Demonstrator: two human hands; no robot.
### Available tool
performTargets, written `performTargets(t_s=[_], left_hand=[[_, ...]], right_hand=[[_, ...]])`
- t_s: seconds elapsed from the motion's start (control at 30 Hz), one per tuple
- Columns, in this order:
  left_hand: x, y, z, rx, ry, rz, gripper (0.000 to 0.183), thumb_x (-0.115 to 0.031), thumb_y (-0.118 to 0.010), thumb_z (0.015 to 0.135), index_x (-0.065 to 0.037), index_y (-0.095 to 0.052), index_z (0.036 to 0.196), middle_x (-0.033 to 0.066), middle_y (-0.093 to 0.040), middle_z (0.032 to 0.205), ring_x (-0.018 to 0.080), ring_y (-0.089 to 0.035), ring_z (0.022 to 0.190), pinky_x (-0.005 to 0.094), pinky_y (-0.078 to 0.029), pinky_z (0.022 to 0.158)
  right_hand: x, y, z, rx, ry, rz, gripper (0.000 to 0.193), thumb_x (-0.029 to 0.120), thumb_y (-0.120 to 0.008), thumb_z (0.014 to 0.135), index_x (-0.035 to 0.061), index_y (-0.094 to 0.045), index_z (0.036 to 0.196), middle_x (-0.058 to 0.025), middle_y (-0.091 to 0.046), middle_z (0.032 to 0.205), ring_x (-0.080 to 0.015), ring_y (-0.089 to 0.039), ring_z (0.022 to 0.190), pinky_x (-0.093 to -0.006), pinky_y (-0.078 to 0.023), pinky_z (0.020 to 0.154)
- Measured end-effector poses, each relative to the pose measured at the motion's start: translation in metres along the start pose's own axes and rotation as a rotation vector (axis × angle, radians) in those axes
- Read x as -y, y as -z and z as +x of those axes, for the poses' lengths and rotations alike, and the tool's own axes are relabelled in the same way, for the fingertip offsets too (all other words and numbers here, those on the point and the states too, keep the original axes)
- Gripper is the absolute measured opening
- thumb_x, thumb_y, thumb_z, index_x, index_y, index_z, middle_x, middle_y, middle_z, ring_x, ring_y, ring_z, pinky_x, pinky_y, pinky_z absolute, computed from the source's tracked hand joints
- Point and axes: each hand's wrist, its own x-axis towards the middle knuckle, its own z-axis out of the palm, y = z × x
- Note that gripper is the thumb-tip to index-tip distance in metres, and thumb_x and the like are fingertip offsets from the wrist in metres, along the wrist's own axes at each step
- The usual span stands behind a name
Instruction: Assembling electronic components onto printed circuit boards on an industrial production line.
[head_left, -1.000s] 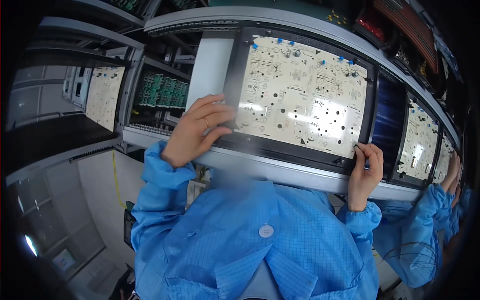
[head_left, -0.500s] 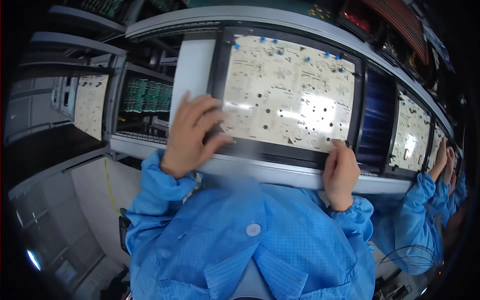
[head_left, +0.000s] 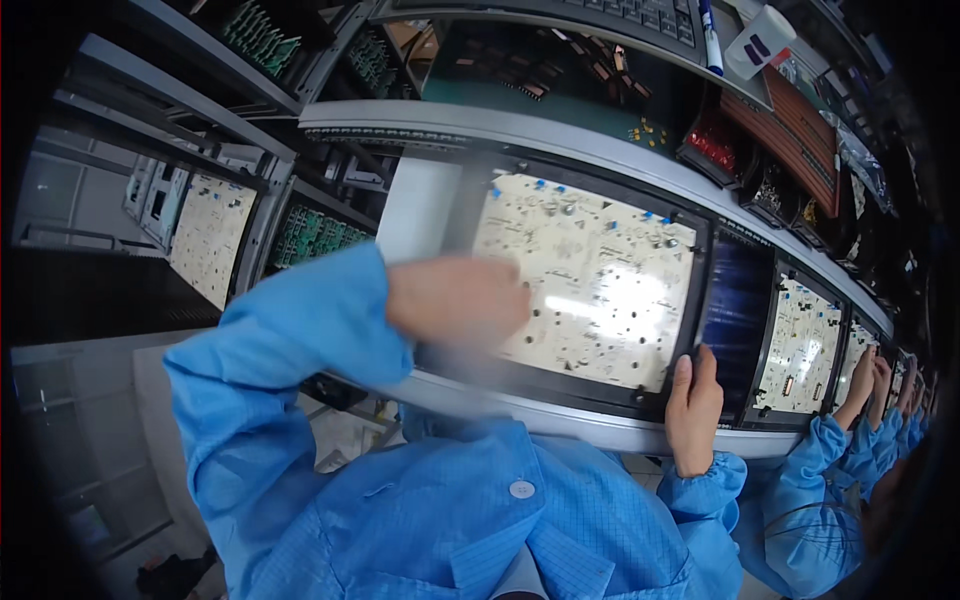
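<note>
In front of me lies a cream circuit board [head_left: 590, 270] with blue parts along its far edge, set in a black frame [head_left: 570, 384]. My left hand [head_left: 465, 300], smeared by motion, is over the board's left part, its forearm crossing from the left. Its fingers do not show clearly, and I cannot tell whether it holds anything. At the frame's near right corner, my right hand [head_left: 693, 405] grips the side edge, thumb on the near side and fingers along the outer side.
The frame sits between metal rails [head_left: 540, 428]. Further right is another framed board [head_left: 800, 345], with co-workers' hands [head_left: 868, 385] beyond. Green boards [head_left: 315, 238] stand in racks at left. Beyond the far rail are red parts in a bin [head_left: 712, 140], a keyboard [head_left: 640, 18] and a white cup [head_left: 760, 42].
My left hand has swung from the frame's left edge to over the board. My right hand has shifted from the board's near right corner to the frame's side edge. The view has tilted farther outward.
</note>
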Motion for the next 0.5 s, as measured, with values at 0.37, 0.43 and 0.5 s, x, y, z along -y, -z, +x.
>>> performTargets(t_s=[0.37, 0.43, 0.5], left_hand=[[0.185, -0.001, 0.104, -0.651, 0.870, 0.207, 0.044, -0.033, -0.068, 0.081, -0.009, -0.062, 0.118, 0.0175, -0.055, 0.122, 0.0391, -0.048, 0.116, 0.0450, -0.037, 0.104], [0.193, -0.005, 0.128, -0.699, 0.815, 0.215, 0.045, -0.032, -0.069, 0.080, -0.010, -0.062, 0.119, 0.0171, -0.054, 0.123, 0.0382, -0.046, 0.118, 0.0456, -0.037, 0.104], [0.204, -0.008, 0.140, -0.770, 0.722, 0.284, 0.045, -0.031, -0.070, 0.078, -0.012, -0.063, 0.117, 0.0151, -0.052, 0.122, 0.0366, -0.044, 0.120, 0.0471, -0.036, 0.103]], right_hand=[[0.067, -0.044, 0.252, -0.087, 0.799, -0.251, 0.038, -0.003, -0.061, 0.077, -0.0003, -0.053, 0.114, -0.0203, -0.057, 0.112, -0.0394, -0.053, 0.108, -0.0428, -0.046, 0.094], [0.069, -0.076, 0.294, -0.127, 0.779, -0.359, 0.037, -0.003, -0.057, 0.078, -0.0024, -0.052, 0.115, -0.0238, -0.058, 0.115, -0.0402, -0.055, 0.110, -0.0435, -0.047, 0.094], [0.072, -0.091, 0.321, -0.053, 0.714, -0.442, 0.033, 0.003, -0.056, 0.082, -0.0008, -0.054, 0.115, -0.0226, -0.060, 0.114, -0.0389, -0.057, 0.109, -0.0426, -0.049, 0.091]])
